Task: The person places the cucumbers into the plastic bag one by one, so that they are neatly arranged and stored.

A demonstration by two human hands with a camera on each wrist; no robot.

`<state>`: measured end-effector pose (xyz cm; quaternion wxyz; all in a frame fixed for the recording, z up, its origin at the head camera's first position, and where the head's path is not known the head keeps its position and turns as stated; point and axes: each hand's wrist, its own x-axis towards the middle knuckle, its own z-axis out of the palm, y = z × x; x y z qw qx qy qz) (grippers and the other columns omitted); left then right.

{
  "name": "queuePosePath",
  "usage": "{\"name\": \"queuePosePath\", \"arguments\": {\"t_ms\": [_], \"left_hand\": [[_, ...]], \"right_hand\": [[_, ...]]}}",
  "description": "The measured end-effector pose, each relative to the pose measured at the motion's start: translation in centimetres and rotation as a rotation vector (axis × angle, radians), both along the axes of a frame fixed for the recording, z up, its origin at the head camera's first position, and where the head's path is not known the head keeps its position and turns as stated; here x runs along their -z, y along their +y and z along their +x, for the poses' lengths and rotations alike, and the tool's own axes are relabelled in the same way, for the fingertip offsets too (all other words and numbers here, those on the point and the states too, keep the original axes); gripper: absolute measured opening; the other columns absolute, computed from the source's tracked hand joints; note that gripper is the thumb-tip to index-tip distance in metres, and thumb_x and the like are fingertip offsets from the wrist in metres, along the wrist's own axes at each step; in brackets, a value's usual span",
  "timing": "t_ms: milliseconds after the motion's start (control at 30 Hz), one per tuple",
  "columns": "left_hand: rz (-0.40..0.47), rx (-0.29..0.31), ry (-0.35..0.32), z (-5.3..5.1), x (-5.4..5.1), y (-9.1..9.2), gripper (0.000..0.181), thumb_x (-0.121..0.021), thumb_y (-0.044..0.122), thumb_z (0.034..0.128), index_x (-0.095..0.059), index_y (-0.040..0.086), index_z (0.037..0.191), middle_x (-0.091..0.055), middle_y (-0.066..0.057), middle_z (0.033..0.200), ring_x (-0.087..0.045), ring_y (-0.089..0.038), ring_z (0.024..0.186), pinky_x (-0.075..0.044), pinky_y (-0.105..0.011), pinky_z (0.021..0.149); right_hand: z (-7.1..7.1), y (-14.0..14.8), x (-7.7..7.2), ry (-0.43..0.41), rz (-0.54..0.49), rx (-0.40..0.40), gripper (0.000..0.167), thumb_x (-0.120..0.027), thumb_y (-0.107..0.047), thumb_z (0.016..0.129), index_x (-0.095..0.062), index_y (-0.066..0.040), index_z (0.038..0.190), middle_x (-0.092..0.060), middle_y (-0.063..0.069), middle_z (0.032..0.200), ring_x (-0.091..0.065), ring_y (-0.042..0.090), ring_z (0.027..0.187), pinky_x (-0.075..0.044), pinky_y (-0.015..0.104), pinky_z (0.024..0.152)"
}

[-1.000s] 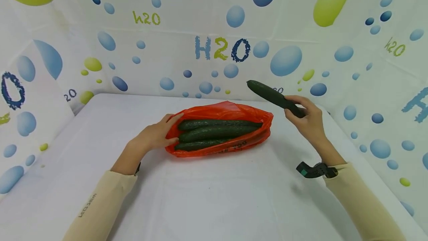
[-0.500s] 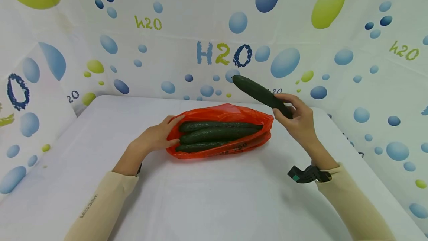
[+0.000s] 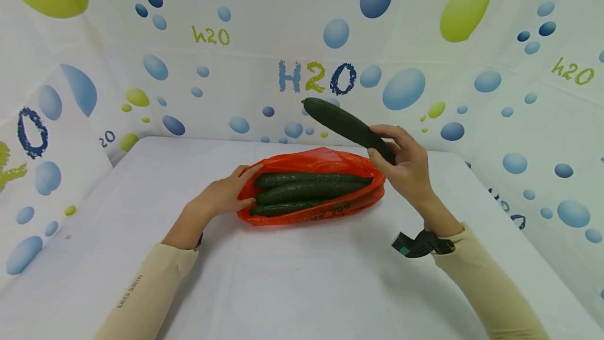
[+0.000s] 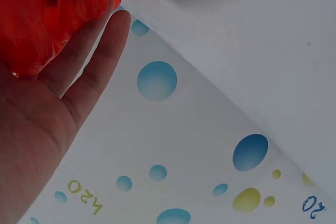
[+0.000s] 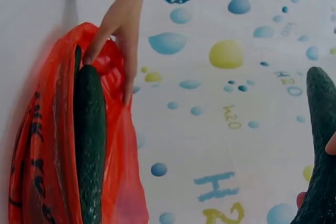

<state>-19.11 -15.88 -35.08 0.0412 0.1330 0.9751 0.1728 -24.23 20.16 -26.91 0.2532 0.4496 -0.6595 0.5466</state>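
In the head view, my right hand [image 3: 407, 164] grips a dark green cucumber [image 3: 342, 124] by its right end, above the table. The cucumber tilts up to the left, over the back of an orange-red plastic bag [image 3: 325, 157]. Several more cucumbers [image 3: 302, 191] lie lengthwise in the bag's wide mouth. My left hand [image 3: 226, 193] rests on the bag's left end, thumb and fingers spread apart. In the left wrist view two straight fingers [image 4: 100, 66] lie along the bag's outside; the others are partly hidden. The right wrist view shows the left thumb at one bagged cucumber's tip.
A white-covered table [image 3: 292, 282] bears the bag. Behind it and at both sides hangs a white sheet [image 3: 255, 41] printed with blue and green drops and "H2O". A black wrist device [image 3: 420, 244] sits on my right wrist.
My right hand has moved left with the cucumber, whose free tip is now above the back of the bag. The left hand and the bag have stayed nearly still; the head view has shifted slightly.
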Motion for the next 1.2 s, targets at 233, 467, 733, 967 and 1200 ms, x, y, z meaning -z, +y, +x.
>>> {"name": "queuePosePath", "arguments": {"t_ms": [233, 467, 733, 967, 1200], "left_hand": [[0.001, -0.007, -0.001, 0.0, 0.1, -0.1, 0.078, -0.066, 0.026, 0.0922, -0.022, 0.012, 0.155, -0.031, -0.021, 0.148, -0.065, -0.037, 0.099, -0.052, -0.056, 0.087], [0.001, -0.018, -0.015, 0.0, 0.1, -0.3, 0.080, -0.068, 0.025, 0.0910, -0.021, 0.013, 0.155, -0.031, -0.021, 0.148, -0.063, -0.039, 0.105, -0.052, -0.056, 0.089], [0.015, -0.020, -0.025, 0.1, 0.5, -0.3, 0.081, -0.069, 0.026, 0.0906, -0.021, 0.014, 0.155, -0.031, -0.020, 0.149, -0.062, -0.039, 0.105, -0.051, -0.057, 0.089], [0.010, -0.014, -0.012, 0.1, 0.5, -0.3, 0.080, -0.068, 0.026, 0.0914, -0.021, 0.015, 0.155, -0.031, -0.019, 0.149, -0.063, -0.039, 0.104, -0.051, -0.057, 0.090], [0.009, -0.007, -0.007, 0.4, 0.2, -0.2, 0.081, -0.068, 0.025, 0.0910, -0.020, 0.016, 0.155, -0.031, -0.018, 0.148, -0.063, -0.039, 0.103, -0.051, -0.057, 0.090]], "right_hand": [[0.0, -2.2, -0.5, 0.014, -0.039, -0.110, 0.035, -0.059, 0.018, 0.080, -0.057, 0.015, 0.115, -0.064, 0.004, 0.116, -0.065, 0.019, 0.097, -0.054, 0.027, 0.089], [-0.4, -4.7, -0.6, 0.049, -0.074, -0.209, 0.032, -0.061, 0.012, 0.082, -0.056, 0.017, 0.113, -0.063, 0.004, 0.117, -0.062, 0.021, 0.101, -0.054, 0.030, 0.091], [-1.1, -7.1, 1.1, 0.078, -0.071, -0.302, 0.035, -0.060, 0.013, 0.080, -0.054, 0.016, 0.115, -0.062, 0.005, 0.119, -0.062, 0.019, 0.099, -0.054, 0.029, 0.090], [-2.9, -8.0, 3.6, 0.071, 0.048, -0.280, 0.034, -0.061, 0.011, 0.080, -0.058, 0.011, 0.114, -0.062, 0.019, 0.114, -0.060, 0.019, 0.104, -0.049, 0.033, 0.100], [-4.4, -7.3, 6.1, 0.060, 0.181, -0.178, 0.035, -0.066, 0.012, 0.079, -0.065, 0.003, 0.114, -0.064, 0.019, 0.114, -0.058, 0.026, 0.109, -0.045, 0.027, 0.103]]}}
